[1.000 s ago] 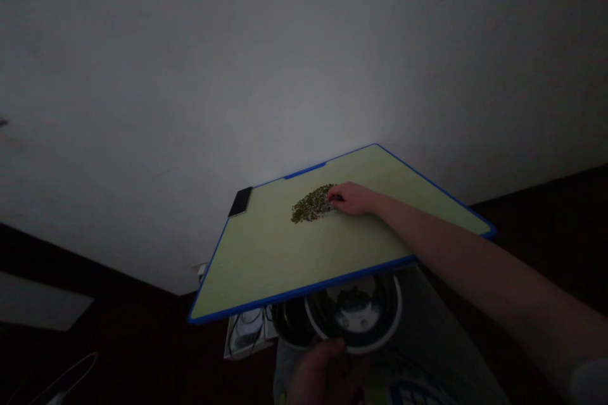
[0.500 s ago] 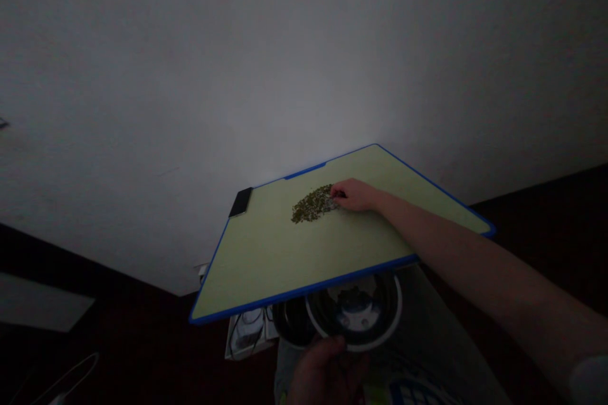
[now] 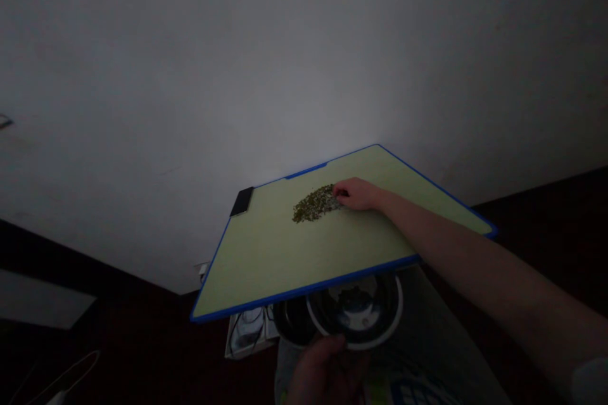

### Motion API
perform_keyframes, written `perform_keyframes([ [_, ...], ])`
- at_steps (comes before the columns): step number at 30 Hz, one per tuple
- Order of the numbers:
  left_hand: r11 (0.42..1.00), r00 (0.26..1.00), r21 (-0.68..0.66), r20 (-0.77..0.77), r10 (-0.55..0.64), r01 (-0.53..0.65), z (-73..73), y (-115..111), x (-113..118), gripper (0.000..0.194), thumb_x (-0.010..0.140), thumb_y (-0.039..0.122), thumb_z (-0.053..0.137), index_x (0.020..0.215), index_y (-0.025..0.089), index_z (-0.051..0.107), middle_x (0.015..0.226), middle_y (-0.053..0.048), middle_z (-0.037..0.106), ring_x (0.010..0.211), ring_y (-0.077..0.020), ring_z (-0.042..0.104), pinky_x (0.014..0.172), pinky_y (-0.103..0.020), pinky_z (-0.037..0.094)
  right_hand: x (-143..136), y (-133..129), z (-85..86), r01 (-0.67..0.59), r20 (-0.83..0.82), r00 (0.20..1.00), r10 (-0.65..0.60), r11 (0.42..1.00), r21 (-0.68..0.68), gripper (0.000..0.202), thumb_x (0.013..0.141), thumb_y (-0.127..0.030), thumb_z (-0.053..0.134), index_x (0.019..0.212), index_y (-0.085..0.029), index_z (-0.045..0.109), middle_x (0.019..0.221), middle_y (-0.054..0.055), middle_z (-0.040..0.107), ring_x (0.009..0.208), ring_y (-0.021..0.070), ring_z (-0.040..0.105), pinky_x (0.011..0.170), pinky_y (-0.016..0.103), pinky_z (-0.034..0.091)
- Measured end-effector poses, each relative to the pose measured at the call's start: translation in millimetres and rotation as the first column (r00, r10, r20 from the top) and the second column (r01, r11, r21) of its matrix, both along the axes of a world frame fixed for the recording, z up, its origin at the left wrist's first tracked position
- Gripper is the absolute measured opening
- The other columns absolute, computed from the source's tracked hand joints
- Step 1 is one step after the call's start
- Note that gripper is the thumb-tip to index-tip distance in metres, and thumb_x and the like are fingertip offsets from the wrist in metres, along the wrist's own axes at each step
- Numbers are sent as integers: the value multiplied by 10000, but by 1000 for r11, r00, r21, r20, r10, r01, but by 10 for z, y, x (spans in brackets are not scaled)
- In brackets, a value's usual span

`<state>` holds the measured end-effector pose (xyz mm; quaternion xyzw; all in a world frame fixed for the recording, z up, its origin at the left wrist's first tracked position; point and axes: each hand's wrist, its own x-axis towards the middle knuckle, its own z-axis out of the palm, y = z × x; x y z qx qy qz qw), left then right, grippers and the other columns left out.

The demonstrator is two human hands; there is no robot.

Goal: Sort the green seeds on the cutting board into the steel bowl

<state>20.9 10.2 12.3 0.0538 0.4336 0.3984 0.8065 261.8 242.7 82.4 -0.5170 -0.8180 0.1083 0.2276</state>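
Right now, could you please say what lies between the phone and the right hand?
The head view shows bare board beside the phone, then the greenish pile by the right hand.

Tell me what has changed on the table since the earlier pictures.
The right hand has shifted slightly rightward and toward the wall, at the right end of the pile of small bits. No clear pickup or release shows. The left hand still holds the bowl by its rim; the pile and phone look unmoved on the table.
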Motion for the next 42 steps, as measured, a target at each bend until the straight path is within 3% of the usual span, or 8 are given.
perform_keyframes([
  [11,1000,1000,-1,-14,-4,4,21,-18,20,649,711,38,620,1337,186,534,820,-66,808,881,-288,740,941,-467,483,11,40,-60,20,2,1000,-20,1000,24,204,827,-211,537,947,-171,697,862,61,715,746,169,600,683,255,398],
  [19,1000,998,13,55,25,-26,-19,-29,27,676,669,40,646,1324,173,540,909,-89,807,1004,-322,711,967,-480,478,6,36,-65,-6,-26,1000,6,1000,13,187,838,-211,541,943,-171,690,866,61,711,758,163,601,689,248,399],
  [24,999,999,32,38,-7,6,-46,-25,5,638,693,46,648,1305,203,555,868,-63,810,968,-296,726,1000,-485,459,-3,22,-52,-33,-37,999,33,999,-10,196,840,-213,537,955,-164,689,859,59,708,740,158,595,690,251,401],
  [33,999,999,-1,5,40,-40,27,-31,41,673,715,22,607,1356,189,487,840,-64,810,918,-300,737,967,-500,476,-1,54,-96,-3,-32,999,4,999,32,197,844,-228,540,963,-176,689,862,58,712,743,163,596,692,252,400],
  [42,1000,1000,7,18,12,-12,-55,-29,-1,636,707,40,630,1318,193,540,841,-62,808,908,-288,736,963,-483,474,26,50,-59,18,-14,1000,-17,1000,10,192,814,-189,543,926,-169,698,846,56,716,731,165,600,665,250,395],
])
